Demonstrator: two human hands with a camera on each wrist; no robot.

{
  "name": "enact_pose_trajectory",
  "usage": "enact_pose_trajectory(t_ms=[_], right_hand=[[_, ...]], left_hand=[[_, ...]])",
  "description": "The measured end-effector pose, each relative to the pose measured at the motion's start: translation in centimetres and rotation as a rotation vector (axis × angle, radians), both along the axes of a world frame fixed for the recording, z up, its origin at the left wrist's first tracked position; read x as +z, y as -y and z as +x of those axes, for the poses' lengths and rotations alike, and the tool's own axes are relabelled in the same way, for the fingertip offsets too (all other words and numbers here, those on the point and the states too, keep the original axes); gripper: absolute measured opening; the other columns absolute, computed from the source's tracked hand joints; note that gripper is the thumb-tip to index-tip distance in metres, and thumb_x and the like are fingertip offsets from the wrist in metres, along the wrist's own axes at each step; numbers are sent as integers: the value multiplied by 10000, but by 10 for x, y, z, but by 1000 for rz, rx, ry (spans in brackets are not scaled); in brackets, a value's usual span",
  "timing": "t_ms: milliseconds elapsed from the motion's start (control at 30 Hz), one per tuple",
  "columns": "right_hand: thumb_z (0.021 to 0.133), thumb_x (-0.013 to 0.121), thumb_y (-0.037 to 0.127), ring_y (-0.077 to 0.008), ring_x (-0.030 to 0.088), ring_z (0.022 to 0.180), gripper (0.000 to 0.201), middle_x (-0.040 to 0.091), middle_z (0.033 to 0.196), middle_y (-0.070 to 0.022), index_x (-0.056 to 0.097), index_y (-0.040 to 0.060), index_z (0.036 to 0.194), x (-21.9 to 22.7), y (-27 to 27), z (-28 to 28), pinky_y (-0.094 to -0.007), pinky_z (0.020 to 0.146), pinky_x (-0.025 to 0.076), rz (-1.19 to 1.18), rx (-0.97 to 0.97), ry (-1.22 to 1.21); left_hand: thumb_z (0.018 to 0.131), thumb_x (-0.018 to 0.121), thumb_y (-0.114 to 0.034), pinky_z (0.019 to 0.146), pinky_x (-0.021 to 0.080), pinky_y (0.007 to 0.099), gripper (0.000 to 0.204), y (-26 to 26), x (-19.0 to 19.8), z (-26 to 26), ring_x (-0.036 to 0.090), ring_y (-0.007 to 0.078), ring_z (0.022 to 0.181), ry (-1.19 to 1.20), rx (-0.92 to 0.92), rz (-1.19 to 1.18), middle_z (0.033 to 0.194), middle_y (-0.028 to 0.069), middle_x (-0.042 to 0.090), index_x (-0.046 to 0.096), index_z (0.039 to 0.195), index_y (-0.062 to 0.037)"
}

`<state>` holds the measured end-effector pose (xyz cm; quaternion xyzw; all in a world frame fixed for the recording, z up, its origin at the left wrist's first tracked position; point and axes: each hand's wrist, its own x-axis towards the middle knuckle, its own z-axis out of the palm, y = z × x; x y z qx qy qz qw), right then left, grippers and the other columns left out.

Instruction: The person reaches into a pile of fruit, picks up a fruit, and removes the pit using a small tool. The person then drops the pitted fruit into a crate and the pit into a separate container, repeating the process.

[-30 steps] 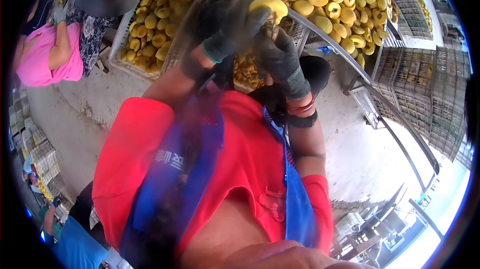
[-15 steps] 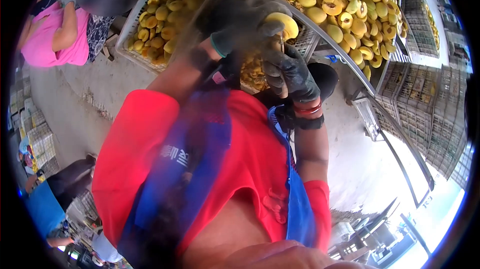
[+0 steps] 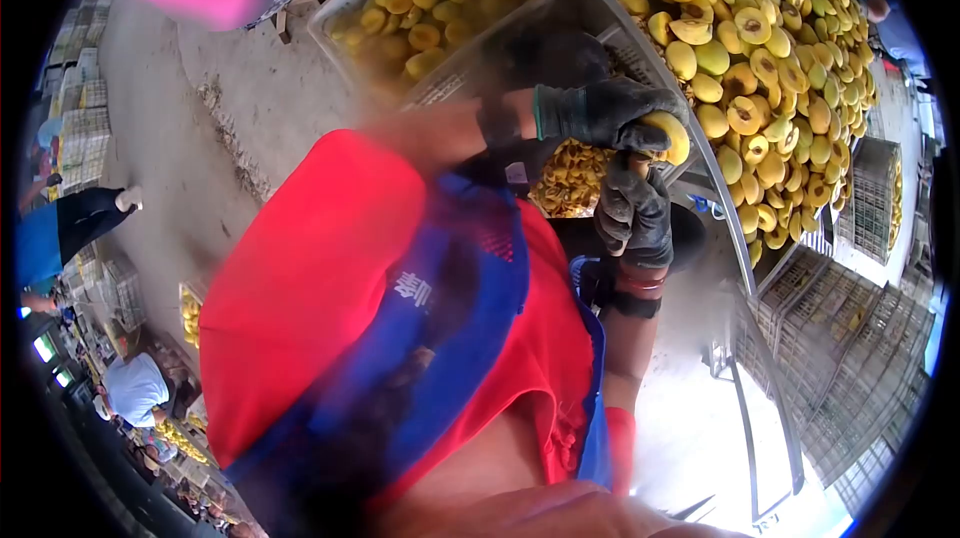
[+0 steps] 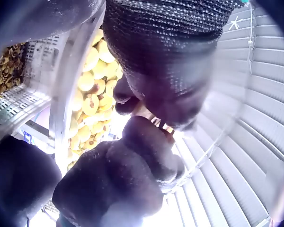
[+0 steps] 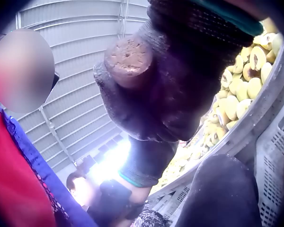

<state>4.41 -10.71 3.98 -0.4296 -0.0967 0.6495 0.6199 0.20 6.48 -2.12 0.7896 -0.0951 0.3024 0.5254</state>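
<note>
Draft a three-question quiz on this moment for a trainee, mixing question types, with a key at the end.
1. Multiple choice: In the head view, what is the left hand holding?
A) a glass bottle
B) a piece of yellow fruit
C) a folded cloth

2. True or false: The light-coloured crate to the left of the hands in the head view is empty.

3. Fill in the blank: In the right-wrist view, the round-ended handle juts from the ____ hand's grip.

Key:
1. B.
2. False: it contains many yellow pieces.
3. Right: the right hand holds it.
</note>
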Motion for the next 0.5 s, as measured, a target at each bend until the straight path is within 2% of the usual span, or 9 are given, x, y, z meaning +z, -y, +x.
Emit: enact_pose_trajectory(t_ms=[133, 233, 267, 300, 333, 367, 433, 467, 500], right_hand=[[880, 596, 180, -112, 382, 368, 148, 445, 582, -9, 497, 71, 898, -10, -2, 3, -243, 306, 305, 74, -1, -62], [891, 581, 165, -118, 402, 372, 122, 461, 592, -16, 502, 72, 894, -9, -11, -4, -243, 310, 318, 47, -64, 20], [893, 577, 158, -119, 409, 374, 114, 465, 595, -18, 503, 72, 888, -8, -12, -4, -243, 311, 323, 40, -73, 14], [895, 573, 151, -121, 416, 375, 106, 469, 598, -20, 504, 72, 881, -7, -13, -5, -244, 312, 328, 35, -79, 7], [898, 568, 141, -120, 421, 375, 96, 473, 592, -21, 510, 70, 868, -9, -11, -5, -244, 312, 330, 43, -103, 7], [899, 565, 138, -119, 419, 373, 91, 472, 589, -19, 513, 70, 869, -14, -10, -2, -245, 312, 330, 47, -98, 21], [901, 558, 132, -117, 416, 370, 80, 470, 584, -13, 518, 70, 871, -22, -5, 4, -246, 311, 329, 51, -98, 50], [903, 554, 132, -112, 417, 375, 81, 467, 581, -8, 515, 74, 864, -25, -4, 6, -244, 315, 332, 24, -78, 92], [906, 550, 133, -107, 419, 380, 83, 464, 578, -4, 511, 77, 858, -27, -3, 8, -242, 320, 334, -1, -62, 134]], left_hand=[[903, 563, -331, 821, 487, 392, 382, 13, 27, -16, 612, 320, 915, -187, -110, -569, 1030, 183, 601, 534, 1141, -35], [944, 506, -294, 749, 499, 371, 320, -2, -25, 5, 622, 255, 849, 83, 457, 148, 978, 153, 611, 539, 1100, -17], [931, 503, -229, 754, 494, 347, 271, -10, -31, -9, 612, 236, 878, -23, 811, 486, 997, 138, 602, 541, 1064, 4], [907, 524, -224, 780, 486, 358, 283, -32, -47, -11, 599, 254, 898, 4, 643, -113, 1027, 154, 589, 537, 1071, 6], [888, 545, -216, 772, 489, 370, 281, -52, -63, -19, 590, 269, 924, -41, 669, -309, 1043, 156, 586, 540, 1075, -7], [868, 565, -207, 764, 493, 383, 283, -76, -65, -32, 581, 284, 950, -94, 800, -171, 1059, 157, 584, 543, 1080, -20], [829, 606, -191, 747, 501, 408, 302, -134, -74, -72, 562, 314, 1001, -102, 1197, 820, 1091, 161, 578, 548, 1089, -47], [810, 627, -182, 739, 505, 421, 318, -163, -82, -98, 553, 329, 1027, -164, 1294, 941, 1107, 163, 575, 551, 1093, -60], [852, 590, -212, 712, 510, 419, 262, -186, -84, -125, 574, 331, 993, -225, 1299, 622, 1081, 161, 592, 571, 1080, -85]])
